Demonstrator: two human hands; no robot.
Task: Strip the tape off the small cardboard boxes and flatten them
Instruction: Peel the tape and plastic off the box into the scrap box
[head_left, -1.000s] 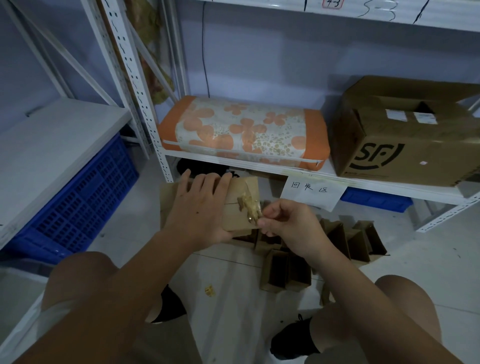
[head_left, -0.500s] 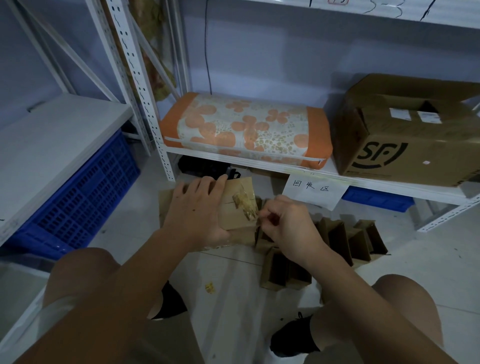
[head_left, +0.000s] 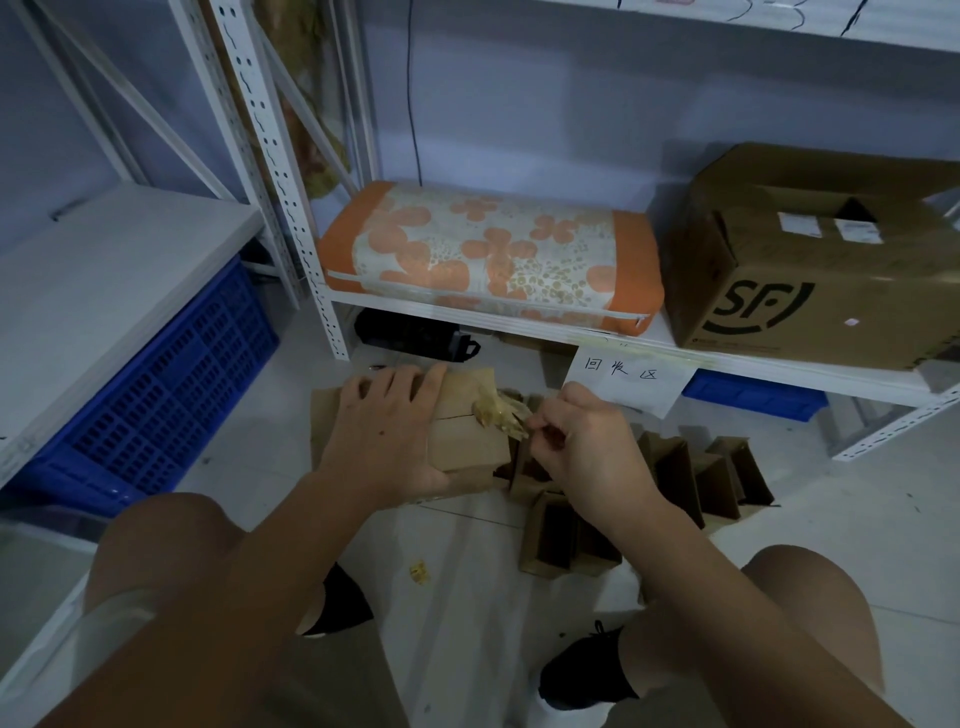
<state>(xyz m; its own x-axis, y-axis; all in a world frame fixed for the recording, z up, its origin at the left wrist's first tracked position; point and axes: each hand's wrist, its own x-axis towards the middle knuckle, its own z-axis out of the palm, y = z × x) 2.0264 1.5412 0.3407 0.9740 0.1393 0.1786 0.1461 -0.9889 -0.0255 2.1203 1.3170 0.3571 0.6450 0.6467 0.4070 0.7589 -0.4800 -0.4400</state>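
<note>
My left hand (head_left: 387, 431) grips a small brown cardboard box (head_left: 467, 434) from its left side, fingers wrapped over the top, thumb under the near edge. A crumpled strip of yellowish tape (head_left: 498, 410) stands up from the box's top seam. My right hand (head_left: 587, 447) pinches the tape's end just right of the box. Several more small cardboard boxes (head_left: 691, 478) lie opened on the floor to the right and below my hands. A flat piece of cardboard (head_left: 323, 431) lies under my left hand.
A white shelf rack (head_left: 332, 312) stands ahead, with an orange flowered cushion (head_left: 488, 254) and a large SF carton (head_left: 810, 260) on it. A paper label (head_left: 623, 376) hangs from its edge. A blue crate (head_left: 156, 395) sits left. A tape scrap (head_left: 418, 571) lies on the floor between my knees.
My right hand has dropped a little and pulled the tape rightward off the box top. The box has tilted slightly lower in my left hand.
</note>
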